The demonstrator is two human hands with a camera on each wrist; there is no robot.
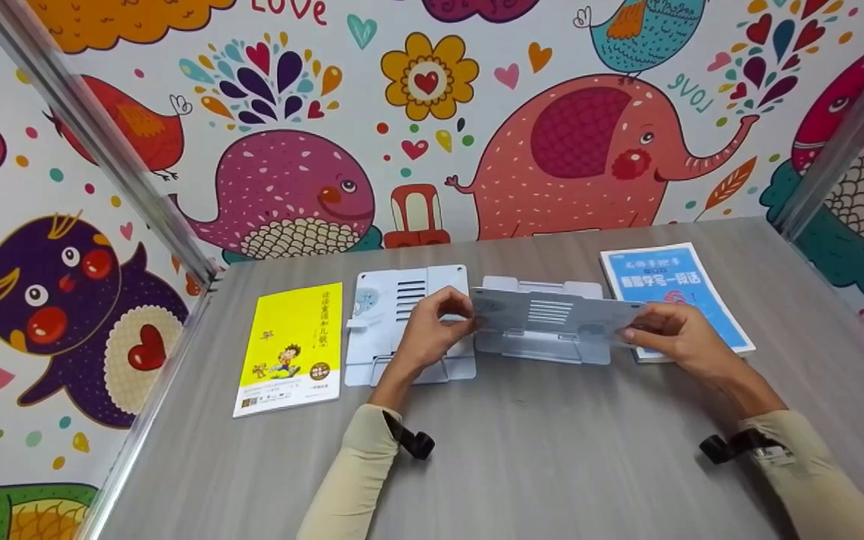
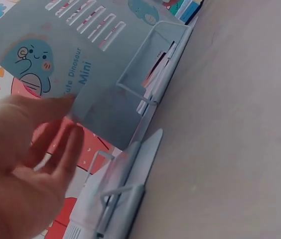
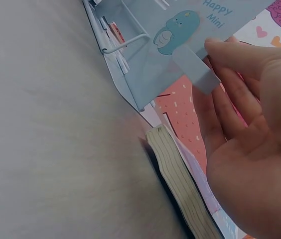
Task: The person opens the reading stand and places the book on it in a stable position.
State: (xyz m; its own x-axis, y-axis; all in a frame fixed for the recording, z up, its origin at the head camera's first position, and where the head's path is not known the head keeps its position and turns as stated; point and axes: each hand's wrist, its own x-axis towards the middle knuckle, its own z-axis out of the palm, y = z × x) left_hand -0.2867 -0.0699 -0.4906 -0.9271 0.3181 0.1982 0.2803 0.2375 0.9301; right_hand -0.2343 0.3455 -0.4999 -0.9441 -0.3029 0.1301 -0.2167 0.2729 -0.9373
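A light blue metal book stand [image 1: 503, 309] with slots stands partly raised in the middle of the table, its front panel tilted up from its base. My left hand [image 1: 436, 330] pinches the panel's left edge between thumb and fingers. At the right edge, my right hand [image 1: 676, 334] pinches the same panel. Cartoon dinosaurs and a wire page holder show on the stand [image 2: 105, 107] in the left wrist view. Beside a small side tab, the right thumb rests on the stand [image 3: 150, 74] in the right wrist view.
Left of the held stand, a second similar stand [image 1: 379, 330] lies on the grey table [image 1: 537, 457]. A yellow book [image 1: 289, 337] lies further left. On the right, a thick blue book [image 1: 646, 262] lies partly behind my right hand. A cartoon-printed wall [image 1: 417, 150] rises behind.
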